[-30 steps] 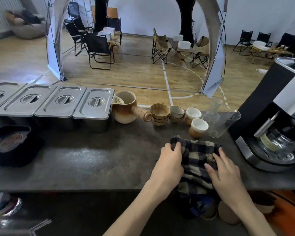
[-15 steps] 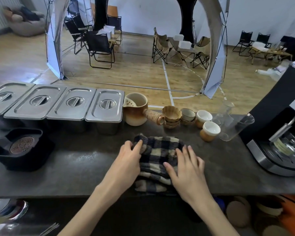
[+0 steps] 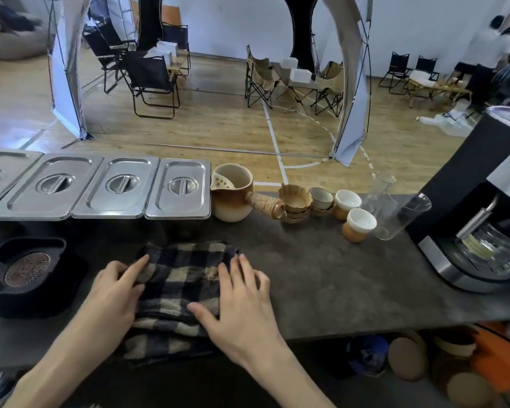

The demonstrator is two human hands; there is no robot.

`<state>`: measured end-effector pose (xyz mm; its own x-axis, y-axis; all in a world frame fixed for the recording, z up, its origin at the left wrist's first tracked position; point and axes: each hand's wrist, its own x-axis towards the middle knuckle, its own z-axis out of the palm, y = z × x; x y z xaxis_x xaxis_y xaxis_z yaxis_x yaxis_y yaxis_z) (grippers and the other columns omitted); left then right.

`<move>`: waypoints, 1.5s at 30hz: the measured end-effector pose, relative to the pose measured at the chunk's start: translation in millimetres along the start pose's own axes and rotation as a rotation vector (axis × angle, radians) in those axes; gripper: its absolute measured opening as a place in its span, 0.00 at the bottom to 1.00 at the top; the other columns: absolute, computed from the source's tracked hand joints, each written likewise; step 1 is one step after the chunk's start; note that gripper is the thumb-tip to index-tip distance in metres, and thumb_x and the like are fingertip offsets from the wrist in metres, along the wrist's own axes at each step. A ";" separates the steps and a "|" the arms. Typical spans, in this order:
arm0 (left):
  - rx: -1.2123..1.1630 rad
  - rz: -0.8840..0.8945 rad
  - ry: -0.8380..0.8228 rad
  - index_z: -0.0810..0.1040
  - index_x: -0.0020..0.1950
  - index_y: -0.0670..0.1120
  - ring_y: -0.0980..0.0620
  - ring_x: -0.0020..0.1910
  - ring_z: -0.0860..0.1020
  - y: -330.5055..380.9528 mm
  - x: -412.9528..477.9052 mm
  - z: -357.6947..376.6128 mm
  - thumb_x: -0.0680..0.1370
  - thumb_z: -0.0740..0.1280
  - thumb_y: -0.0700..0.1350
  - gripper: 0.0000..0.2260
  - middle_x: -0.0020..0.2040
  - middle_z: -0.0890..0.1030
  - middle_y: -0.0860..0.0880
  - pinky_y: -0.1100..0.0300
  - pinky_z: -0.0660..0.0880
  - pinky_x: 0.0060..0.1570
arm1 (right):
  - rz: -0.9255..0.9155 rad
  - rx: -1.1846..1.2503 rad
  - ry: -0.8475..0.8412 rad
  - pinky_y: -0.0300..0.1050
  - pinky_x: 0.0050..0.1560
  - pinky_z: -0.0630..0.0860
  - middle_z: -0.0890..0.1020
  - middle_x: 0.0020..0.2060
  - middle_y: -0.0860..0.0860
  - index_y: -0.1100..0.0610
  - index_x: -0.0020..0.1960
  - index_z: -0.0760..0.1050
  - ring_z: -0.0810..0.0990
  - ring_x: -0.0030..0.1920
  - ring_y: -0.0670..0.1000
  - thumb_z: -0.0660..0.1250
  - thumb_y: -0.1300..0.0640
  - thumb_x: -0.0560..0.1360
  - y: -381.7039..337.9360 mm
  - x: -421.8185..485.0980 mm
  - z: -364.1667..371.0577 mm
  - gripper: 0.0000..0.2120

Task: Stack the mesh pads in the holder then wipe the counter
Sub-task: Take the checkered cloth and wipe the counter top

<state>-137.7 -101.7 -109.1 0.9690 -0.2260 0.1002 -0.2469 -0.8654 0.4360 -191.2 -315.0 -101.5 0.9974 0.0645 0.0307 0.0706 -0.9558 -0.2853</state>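
The left hand (image 3: 112,293) and right hand (image 3: 242,301) both lie open and flat on the folded checked cloth (image 3: 183,278), fingers straight rather than gripping, likely pressing it down to wipe the dark counter (image 3: 321,275), while a mesh pad (image 3: 27,273) sits in the black holder (image 3: 42,304) just to their left

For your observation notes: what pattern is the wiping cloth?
The cloth is black-and-beige checked; head view shows it best.

We saw a dark counter (image 3: 321,275) across the lower frame. On it lay a checked cloth (image 3: 183,275) at lower centre, a black holder (image 3: 52,301) at the left, lidded steel pans (image 3: 117,187) above it, then a brown jug (image 3: 231,201), small cups (image 3: 361,223), glass vessels (image 3: 402,216) and a coffee machine (image 3: 468,178) at the right.
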 end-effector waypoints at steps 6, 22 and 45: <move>0.101 0.060 0.092 0.74 0.67 0.39 0.39 0.56 0.69 -12.6 -17.9 -12.2 0.73 0.73 0.45 0.25 0.61 0.69 0.38 0.41 0.73 0.55 | -0.058 0.052 0.006 0.54 0.74 0.44 0.47 0.79 0.51 0.47 0.78 0.46 0.41 0.77 0.50 0.49 0.30 0.73 -10.9 3.9 5.7 0.39; 0.051 0.371 -0.184 0.46 0.78 0.51 0.63 0.76 0.37 38.0 -6.7 37.4 0.68 0.52 0.77 0.47 0.79 0.40 0.57 0.74 0.37 0.69 | -0.313 -0.104 0.075 0.52 0.70 0.62 0.60 0.76 0.54 0.57 0.62 0.73 0.57 0.76 0.54 0.59 0.38 0.75 70.6 -14.6 -18.5 0.26; 0.165 0.726 -0.082 0.64 0.72 0.34 0.37 0.76 0.55 267.7 30.7 139.9 0.79 0.59 0.49 0.26 0.74 0.62 0.33 0.48 0.52 0.75 | 0.259 0.049 0.185 0.48 0.56 0.71 0.75 0.66 0.54 0.60 0.68 0.69 0.77 0.60 0.57 0.73 0.61 0.70 248.3 -93.6 -64.5 0.28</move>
<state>-175.7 -403.0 -114.5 0.5595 -0.7927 0.2422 -0.8287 -0.5405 0.1455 -267.8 -576.9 -113.4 0.9638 -0.2364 0.1236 -0.1801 -0.9183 -0.3525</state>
